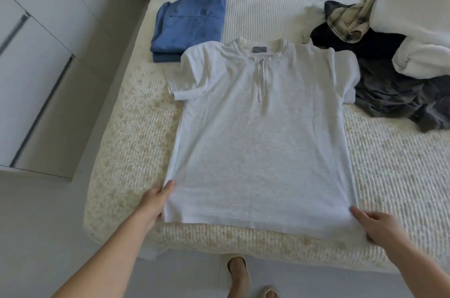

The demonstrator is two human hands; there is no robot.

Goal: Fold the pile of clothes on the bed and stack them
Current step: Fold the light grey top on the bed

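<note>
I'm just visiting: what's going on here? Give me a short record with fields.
being folded: white T-shirt, spread flat, front up
left hand: grips the shirt's bottom left corner
right hand: grips the bottom right corner
already folded: blue garment, beyond the shirt's left sleeve
still unfolded: pile of clothes, to the right
surface: bed

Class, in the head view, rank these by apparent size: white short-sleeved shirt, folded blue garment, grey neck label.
1. White short-sleeved shirt, though nearest the camera
2. Folded blue garment
3. Grey neck label
</note>
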